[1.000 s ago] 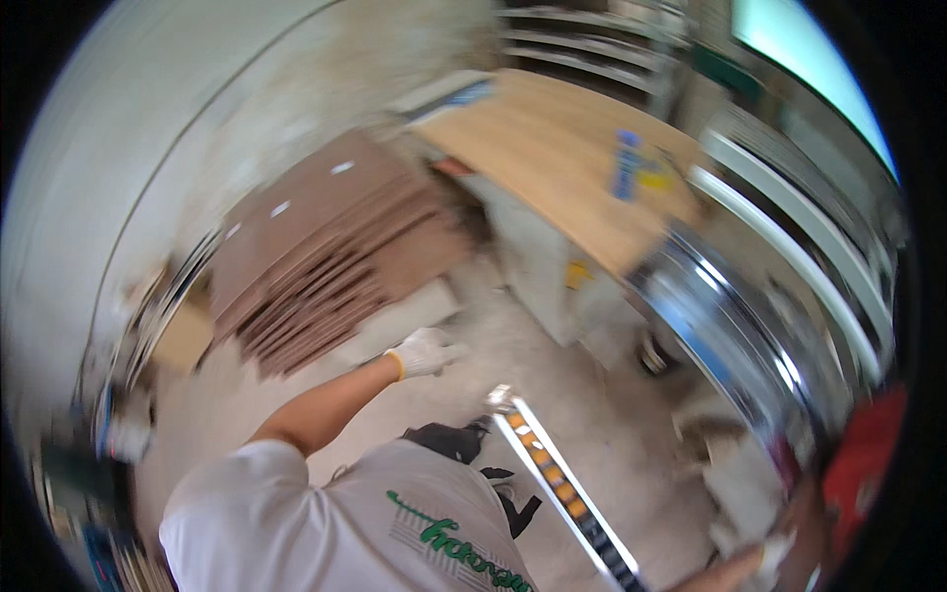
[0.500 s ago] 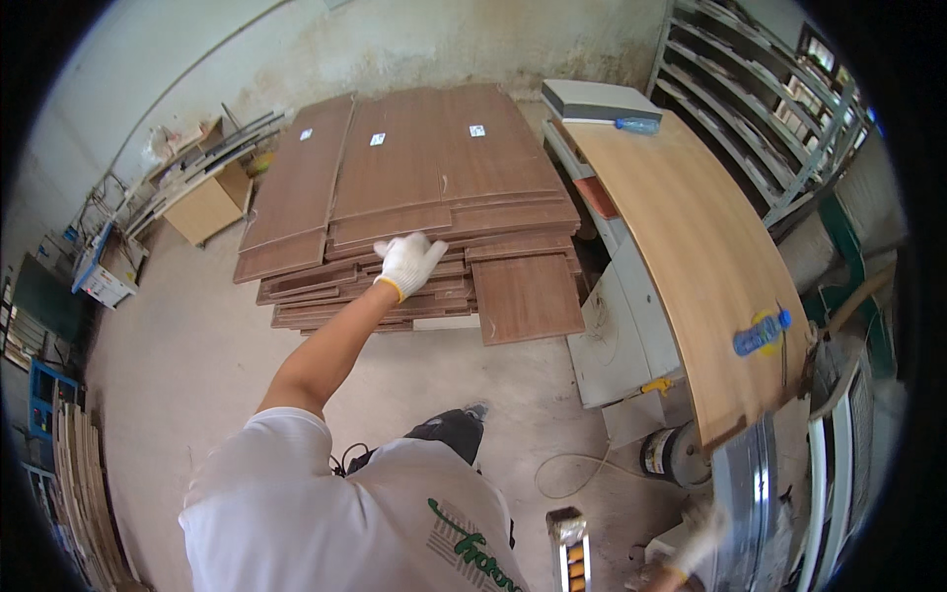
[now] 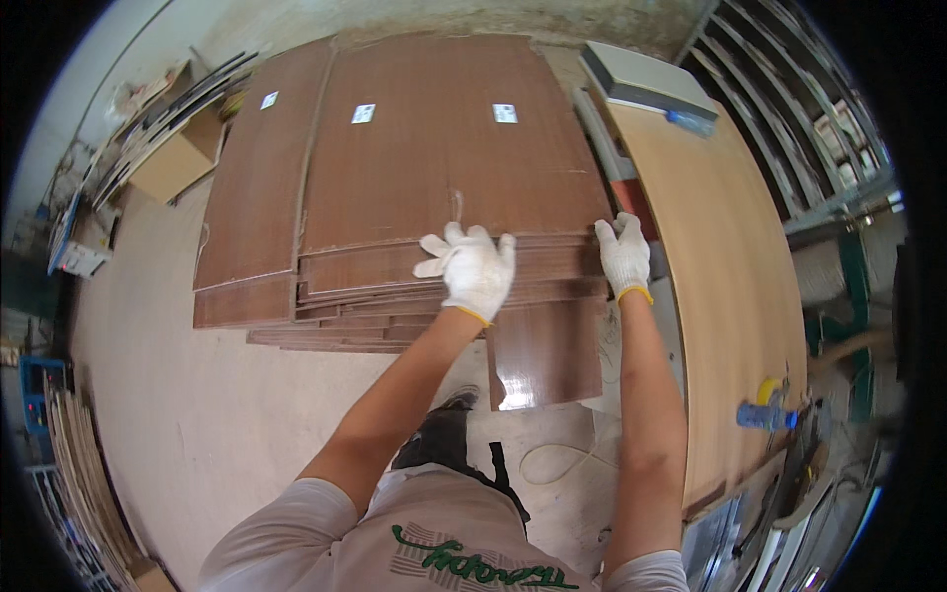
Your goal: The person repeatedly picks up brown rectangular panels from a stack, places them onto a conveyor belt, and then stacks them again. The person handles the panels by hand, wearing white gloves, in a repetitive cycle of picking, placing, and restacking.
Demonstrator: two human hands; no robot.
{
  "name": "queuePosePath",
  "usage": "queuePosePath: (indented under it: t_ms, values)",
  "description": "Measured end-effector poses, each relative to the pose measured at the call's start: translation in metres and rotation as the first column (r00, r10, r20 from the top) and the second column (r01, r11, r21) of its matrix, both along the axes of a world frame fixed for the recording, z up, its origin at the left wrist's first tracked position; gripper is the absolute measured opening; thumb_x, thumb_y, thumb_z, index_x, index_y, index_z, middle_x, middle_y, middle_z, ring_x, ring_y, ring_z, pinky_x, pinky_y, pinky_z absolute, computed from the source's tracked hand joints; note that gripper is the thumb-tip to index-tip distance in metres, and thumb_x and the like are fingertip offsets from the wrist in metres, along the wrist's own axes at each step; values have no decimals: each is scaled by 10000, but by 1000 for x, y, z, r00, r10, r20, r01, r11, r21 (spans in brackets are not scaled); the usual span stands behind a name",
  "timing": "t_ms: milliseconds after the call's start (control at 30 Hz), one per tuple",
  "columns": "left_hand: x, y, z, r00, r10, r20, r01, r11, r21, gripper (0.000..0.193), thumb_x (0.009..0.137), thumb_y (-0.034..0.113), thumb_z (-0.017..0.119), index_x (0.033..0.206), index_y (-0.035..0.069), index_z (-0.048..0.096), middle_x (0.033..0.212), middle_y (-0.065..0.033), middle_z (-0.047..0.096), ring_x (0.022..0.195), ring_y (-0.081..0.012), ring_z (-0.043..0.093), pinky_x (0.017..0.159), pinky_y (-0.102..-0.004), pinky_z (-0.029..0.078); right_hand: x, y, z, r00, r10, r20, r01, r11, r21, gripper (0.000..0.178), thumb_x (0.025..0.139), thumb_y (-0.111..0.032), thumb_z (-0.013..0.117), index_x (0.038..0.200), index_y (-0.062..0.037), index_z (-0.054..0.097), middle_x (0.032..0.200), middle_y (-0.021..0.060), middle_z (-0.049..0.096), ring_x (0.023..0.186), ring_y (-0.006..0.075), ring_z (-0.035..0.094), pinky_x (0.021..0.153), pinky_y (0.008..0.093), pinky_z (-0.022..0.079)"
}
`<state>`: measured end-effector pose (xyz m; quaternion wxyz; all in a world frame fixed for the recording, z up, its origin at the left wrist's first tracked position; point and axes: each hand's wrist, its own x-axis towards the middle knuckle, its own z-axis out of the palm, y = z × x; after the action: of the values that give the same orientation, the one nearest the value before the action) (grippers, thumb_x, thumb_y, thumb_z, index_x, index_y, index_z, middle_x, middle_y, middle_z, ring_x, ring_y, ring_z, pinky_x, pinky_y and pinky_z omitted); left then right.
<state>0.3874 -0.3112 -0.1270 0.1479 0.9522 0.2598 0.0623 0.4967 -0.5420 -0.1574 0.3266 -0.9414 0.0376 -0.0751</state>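
Observation:
Both my hands wear white knit gloves with yellow cuffs. My left hand (image 3: 472,268) is open, fingers spread, over the front edge of a stack of brown wood-grain panels (image 3: 449,148). My right hand (image 3: 623,255) is at the stack's right front corner, thumb and fingers apart and slightly bent; whether it touches the corner I cannot tell. The top panels carry small white labels (image 3: 363,113). Beneath my left hand, panel edges lie unevenly layered. A smaller brown panel (image 3: 545,355) juts out toward me below the stack, its surface shining near the front.
Right of the stack runs a long light-wood tabletop (image 3: 725,286) with a grey-white box (image 3: 646,79), a blue bottle (image 3: 764,416) and a yellow tape roll (image 3: 772,392). A metal rack (image 3: 789,109) stands far right. Upright boards (image 3: 84,474) lean at left. A hose (image 3: 552,464) lies on the floor.
My right hand has come up from the lower right to the stack's right corner. My left hand has shifted right along the front edge, fingers now spread. The view has moved closer to the stack.

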Motion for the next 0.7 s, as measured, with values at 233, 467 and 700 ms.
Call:
queuePosePath:
  t_ms: [233,467,700]
  values:
    - [11,2,21,995,37,-95,-51,989,-141,588,1008,604,585,1091,58,786,1373,-217,606,1257,-461,460,919,-726,385,19,26,-4,998,-34,43,41,982,-184,671,984,-499,696,1391,30,626,1393,306,652,1311,461,622,1130,512,488]
    - [11,7,18,999,36,-27,-41,978,-203,524,990,555,650,1051,53,786,1279,-213,654,1201,-450,486,888,-683,393,50,59,-23,946,-162,282,182,982,-47,512,1083,-431,560,1294,19,684,1294,281,699,1208,459,668,1069,527,519]
    - [20,17,10,994,-111,7,111,994,7,553,990,562,655,1052,27,779,1172,-221,680,1063,-454,550,831,-710,402,80,35,-18,968,-160,194,187,974,-128,571,1117,-458,450,1006,31,724,1055,331,739,1005,534,702,912,597,550]
